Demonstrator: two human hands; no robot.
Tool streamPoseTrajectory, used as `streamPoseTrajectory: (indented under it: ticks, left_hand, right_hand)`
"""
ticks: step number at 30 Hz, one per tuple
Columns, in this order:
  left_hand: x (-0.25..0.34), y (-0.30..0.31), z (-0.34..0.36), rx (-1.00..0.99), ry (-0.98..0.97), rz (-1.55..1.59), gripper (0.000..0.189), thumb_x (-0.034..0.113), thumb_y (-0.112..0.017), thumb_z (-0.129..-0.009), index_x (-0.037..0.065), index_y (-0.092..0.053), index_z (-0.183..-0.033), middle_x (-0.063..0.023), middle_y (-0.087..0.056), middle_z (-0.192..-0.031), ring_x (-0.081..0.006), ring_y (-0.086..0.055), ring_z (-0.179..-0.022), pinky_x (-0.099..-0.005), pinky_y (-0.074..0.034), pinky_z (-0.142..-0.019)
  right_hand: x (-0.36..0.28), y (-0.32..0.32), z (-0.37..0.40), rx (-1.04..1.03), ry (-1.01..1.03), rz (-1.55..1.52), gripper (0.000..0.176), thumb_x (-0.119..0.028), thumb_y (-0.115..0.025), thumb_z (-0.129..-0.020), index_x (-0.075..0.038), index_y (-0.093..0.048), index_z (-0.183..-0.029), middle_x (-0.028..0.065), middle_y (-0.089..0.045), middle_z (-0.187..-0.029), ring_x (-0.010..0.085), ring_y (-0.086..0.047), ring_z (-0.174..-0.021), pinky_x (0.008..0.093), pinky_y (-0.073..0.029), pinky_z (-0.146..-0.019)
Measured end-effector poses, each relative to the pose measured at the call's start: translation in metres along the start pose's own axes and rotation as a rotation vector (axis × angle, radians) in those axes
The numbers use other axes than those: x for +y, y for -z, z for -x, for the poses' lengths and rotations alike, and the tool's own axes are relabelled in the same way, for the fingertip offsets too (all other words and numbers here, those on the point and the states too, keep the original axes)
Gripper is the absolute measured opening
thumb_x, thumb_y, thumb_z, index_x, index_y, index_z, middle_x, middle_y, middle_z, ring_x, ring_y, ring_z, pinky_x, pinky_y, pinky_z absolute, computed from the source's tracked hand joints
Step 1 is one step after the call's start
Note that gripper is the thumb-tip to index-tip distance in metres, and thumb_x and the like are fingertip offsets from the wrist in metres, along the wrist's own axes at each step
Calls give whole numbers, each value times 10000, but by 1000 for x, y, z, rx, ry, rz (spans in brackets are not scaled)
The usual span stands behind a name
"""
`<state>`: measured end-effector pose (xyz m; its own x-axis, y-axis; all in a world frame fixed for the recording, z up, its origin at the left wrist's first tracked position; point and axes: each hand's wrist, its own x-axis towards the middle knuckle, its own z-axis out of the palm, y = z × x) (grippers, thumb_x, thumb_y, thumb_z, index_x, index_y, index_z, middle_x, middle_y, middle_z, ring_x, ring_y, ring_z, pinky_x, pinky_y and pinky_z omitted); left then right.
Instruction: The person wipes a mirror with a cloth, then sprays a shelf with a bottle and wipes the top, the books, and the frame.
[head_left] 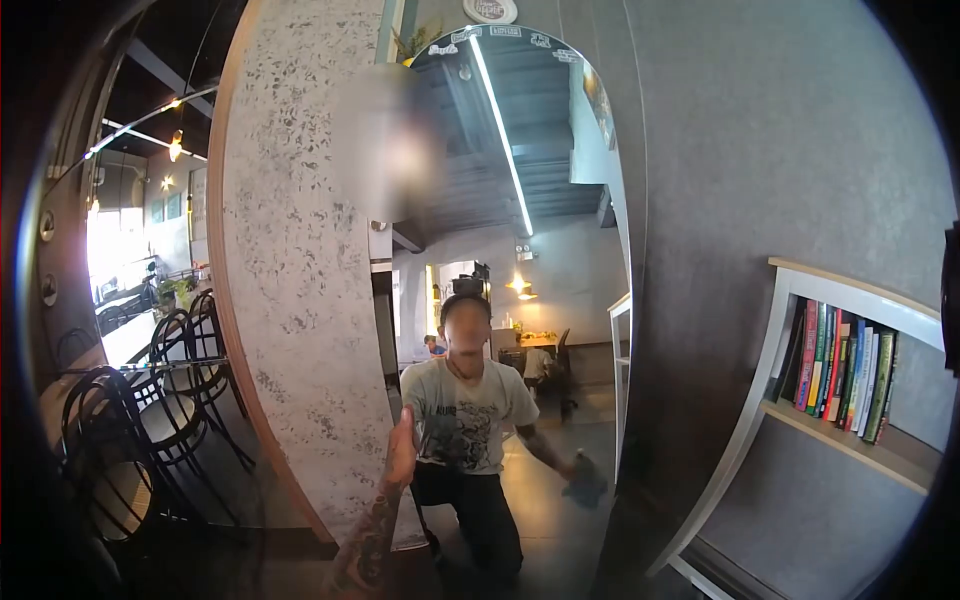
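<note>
My left hand (402,447), at the end of a tattooed forearm, is raised beside the left part of a tall arched mirror (570,240). It looks flat and edge-on, with nothing visible in it; whether it touches the glass is unclear. My right hand shows only as a reflection (572,468) at the mirror's lower right, closed on a blurred dark cloth (586,486). The reflection also shows a kneeling person in a light printed T-shirt (475,410) and dark trousers.
A speckled pale wall panel (295,250) stands left of the mirror. Black chairs (175,400) are at the far left. On the right, a white-framed shelf (850,445) holds several books (840,370). Part of the mirror's upper left is blurred.
</note>
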<state>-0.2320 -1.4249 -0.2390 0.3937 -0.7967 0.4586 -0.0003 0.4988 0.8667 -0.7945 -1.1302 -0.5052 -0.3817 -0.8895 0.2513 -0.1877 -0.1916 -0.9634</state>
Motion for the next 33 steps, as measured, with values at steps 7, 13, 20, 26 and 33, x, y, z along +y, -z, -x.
streamPoseTrajectory:
  ticks: [7, 13, 20, 26, 33]
  left_hand:
    - [6, -5, 6, 6, 46, -73, 525, 614, -342, -1061, 186, -385, -760, 97, -282, -644, -43, -253, -559, -264, -210, -497]
    - [-31, 15, -7, 56, 212, 134, 902, 713, -332, -1011, -24, -352, -1530, 96, -362, -598, -26, -312, -440, -205, -263, -395]
    - [2, -6, 6, 192, 148, 11, 612, 674, -329, -1036, 205, -332, -643, 84, -255, -528, -55, -225, -456, -283, -165, -435]
    - [6, -7, 8, 174, 158, -17, 594, 656, -347, -1040, 181, -400, -687, 88, -263, -538, -52, -221, -440, -278, -152, -420]
    - [-1, -4, 3, 179, 76, -7, 685, 706, -361, -1006, 49, -556, -1025, 73, -338, -541, -57, -265, -392, -266, -175, -366]
  right_hand:
    - [-331, -208, -235, -572, 1034, 70, 377, -32, -695, -849, -50, -595, -1212, 201, -575, -1350, 343, -566, -1257, 414, -476, -1015]
    - [-502, -344, -310, -34, 1734, 358, 122, -24, -629, -854, -25, -676, -967, 128, -654, -1320, 327, -531, -1342, 556, -367, -1138]
    - [-342, -382, -271, -405, 1683, 74, 107, -58, -692, -829, -92, -701, -930, 87, -734, -1175, 242, -662, -1181, 525, -455, -1072]
    - [-174, -374, -193, -757, 1445, 114, 288, -69, -681, -794, -63, -696, -1082, 106, -695, -1224, 285, -665, -1144, 457, -532, -1015]
    - [-65, -359, -118, -965, 1111, 105, 333, -65, -688, -794, -83, -680, -1127, 127, -694, -1154, 314, -659, -1109, 435, -548, -926]
